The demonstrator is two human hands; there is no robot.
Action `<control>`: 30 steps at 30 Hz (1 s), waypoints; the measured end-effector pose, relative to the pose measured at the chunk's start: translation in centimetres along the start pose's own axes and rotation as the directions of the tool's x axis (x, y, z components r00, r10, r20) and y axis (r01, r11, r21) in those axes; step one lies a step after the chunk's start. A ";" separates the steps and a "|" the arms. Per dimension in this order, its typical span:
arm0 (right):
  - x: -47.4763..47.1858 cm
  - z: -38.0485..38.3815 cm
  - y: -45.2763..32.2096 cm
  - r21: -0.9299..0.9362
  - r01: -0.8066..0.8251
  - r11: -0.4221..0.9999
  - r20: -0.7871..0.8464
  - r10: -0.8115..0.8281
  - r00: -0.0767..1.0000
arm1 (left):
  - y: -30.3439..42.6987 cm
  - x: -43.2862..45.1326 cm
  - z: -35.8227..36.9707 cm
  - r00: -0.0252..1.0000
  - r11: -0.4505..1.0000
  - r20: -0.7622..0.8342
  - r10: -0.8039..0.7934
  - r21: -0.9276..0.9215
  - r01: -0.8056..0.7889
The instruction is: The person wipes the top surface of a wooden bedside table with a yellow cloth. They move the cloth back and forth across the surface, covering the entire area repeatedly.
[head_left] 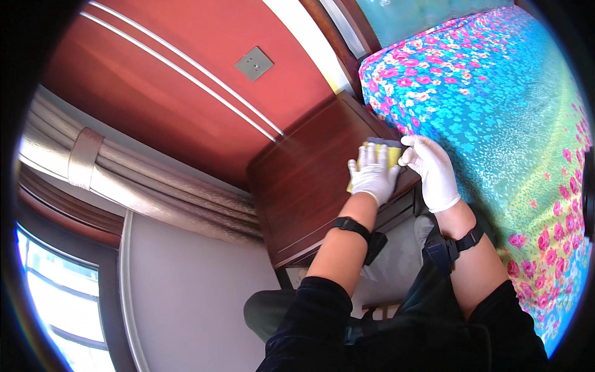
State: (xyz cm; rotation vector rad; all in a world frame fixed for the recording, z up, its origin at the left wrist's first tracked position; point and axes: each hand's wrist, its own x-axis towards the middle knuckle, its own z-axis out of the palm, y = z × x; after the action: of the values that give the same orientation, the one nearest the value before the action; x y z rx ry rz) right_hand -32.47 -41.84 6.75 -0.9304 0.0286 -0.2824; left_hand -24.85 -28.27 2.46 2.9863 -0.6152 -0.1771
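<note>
My left hand, in a white glove, lies flat with spread fingers on a yellow cleaning cloth or sponge with a dark grey edge. Beneath it is the dark reddish-brown wooden top of a small bedside table. The palm hides much of the yellow piece. Just to the right, my right hand, gloved too, is raised beside the table corner with its fingers partly curled. Its fingertips come close to the yellow piece's right edge; whether they touch it is not clear.
A bed with a bright floral cover borders the table on the right. Behind stands a red wall with a socket plate and two white strips. On the left hang a tied-back curtain and a window.
</note>
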 end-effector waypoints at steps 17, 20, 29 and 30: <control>0.1 0.1 -0.4 -0.062 0.013 0.998 0.023 -0.011 1.000 | -22.5 -14.2 -0.3 0.693 0.695 -0.055 -0.719 -0.026 0.719; -0.3 0.2 -0.8 -0.050 -0.003 0.999 0.005 0.003 1.000 | -21.5 -15.7 0.0 0.659 0.660 -0.043 -0.751 -0.027 0.751; -1.1 2.0 -1.1 0.028 -0.002 1.000 0.042 0.001 0.999 | -7.1 -10.6 0.8 0.950 0.950 -0.046 -0.307 0.041 0.309; -1.1 2.1 -1.1 0.041 0.002 0.999 0.049 -0.004 0.999 | -5.1 -8.9 0.7 0.967 0.966 -0.024 -0.255 0.032 0.256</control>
State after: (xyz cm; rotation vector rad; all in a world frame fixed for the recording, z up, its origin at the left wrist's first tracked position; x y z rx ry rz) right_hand -33.46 -40.52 8.75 -0.8962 -0.0241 -0.2622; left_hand -31.12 -20.07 2.09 3.0874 -0.2299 -0.1547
